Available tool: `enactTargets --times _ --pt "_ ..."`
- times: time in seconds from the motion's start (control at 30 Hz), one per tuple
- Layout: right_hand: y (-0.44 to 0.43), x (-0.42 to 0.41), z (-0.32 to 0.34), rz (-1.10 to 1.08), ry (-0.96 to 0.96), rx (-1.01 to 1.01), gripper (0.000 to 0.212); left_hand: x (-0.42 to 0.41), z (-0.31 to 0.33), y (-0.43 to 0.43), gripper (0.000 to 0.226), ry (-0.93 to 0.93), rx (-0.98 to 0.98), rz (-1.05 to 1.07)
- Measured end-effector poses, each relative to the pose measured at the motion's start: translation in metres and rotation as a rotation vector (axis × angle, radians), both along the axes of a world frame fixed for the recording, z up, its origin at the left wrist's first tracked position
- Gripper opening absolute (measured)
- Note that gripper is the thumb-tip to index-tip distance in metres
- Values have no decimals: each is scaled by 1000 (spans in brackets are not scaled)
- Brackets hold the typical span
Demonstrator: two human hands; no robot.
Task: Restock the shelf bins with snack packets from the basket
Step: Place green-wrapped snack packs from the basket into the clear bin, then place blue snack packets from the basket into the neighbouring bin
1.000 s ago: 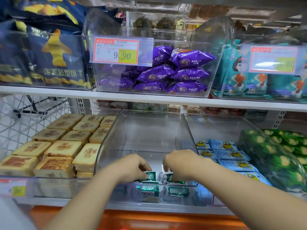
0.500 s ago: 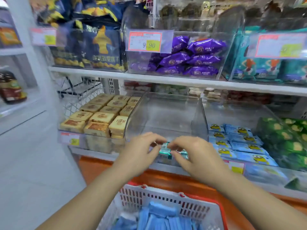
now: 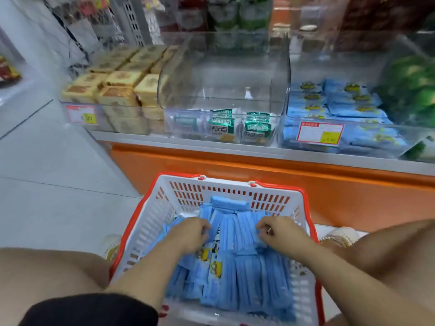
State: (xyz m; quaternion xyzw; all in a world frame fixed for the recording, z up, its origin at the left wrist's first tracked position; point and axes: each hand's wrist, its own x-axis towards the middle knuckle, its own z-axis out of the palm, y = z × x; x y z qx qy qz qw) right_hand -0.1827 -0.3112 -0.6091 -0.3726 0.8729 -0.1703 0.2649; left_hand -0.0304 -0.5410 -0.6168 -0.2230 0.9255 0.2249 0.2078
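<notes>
A white basket with a red rim (image 3: 235,182) sits between my knees, full of blue snack packets (image 3: 244,274). My left hand (image 3: 190,234) and my right hand (image 3: 280,234) are both down in the basket, fingers curled into the top packets of the pile. On the shelf above, a clear middle bin (image 3: 223,67) holds a few green-and-white packets (image 3: 257,128) at its front. The bin to its right (image 3: 400,137) holds the same kind of blue packets (image 3: 334,102).
Yellow wrapped cakes (image 3: 117,83) fill the bin on the left and green packets (image 3: 409,90) the one at far right. An orange shelf base (image 3: 259,175) runs behind the basket. Grey floor (image 3: 58,184) lies to the left.
Both hands left the green-and-white packets in the middle bin and dropped into the basket. The view tilted down from the shelves to the basket.
</notes>
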Motion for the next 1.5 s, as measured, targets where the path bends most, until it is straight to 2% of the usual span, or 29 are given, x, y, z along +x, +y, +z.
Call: enactTargets --times 0.17,0.43,0.57,0.7,0.8,0.9,0.97,1.07,1.2,1.3,1.4,1.5 --pt "-1 4 -39 105 -128 207 32 22 -52 7 58 -249 -74 38" --pt "-18 21 -49 112 -230 203 37 30 -86 7 66 -214 -116 110" --pt "-22 19 -34 112 -252 161 38 23 -66 -6 72 -197 118 185" --pt "-35 16 6 52 -279 -20 36 3 2 -8 91 -128 385 165" --pt "-38 12 49 67 -179 -210 49 -10 61 2 76 37 364 46" --pt "-23 2 99 245 18 -263 67 -22 118 9 63 186 393 -28" --pt "-10 -5 135 344 150 -266 64 -28 152 14 60 263 464 -31" --pt "9 -12 181 372 324 -331 49 -41 193 30 46 350 529 -75" --pt "23 -23 226 387 515 -407 28 -65 229 55 40 491 508 -153" --pt "31 -43 254 388 633 -421 23 -89 247 64 45 601 484 -147" --pt "44 -78 270 308 693 -375 25 -119 255 73 45 775 481 -40" --pt "67 -126 268 100 749 -316 29 -147 250 84 45 899 502 25"
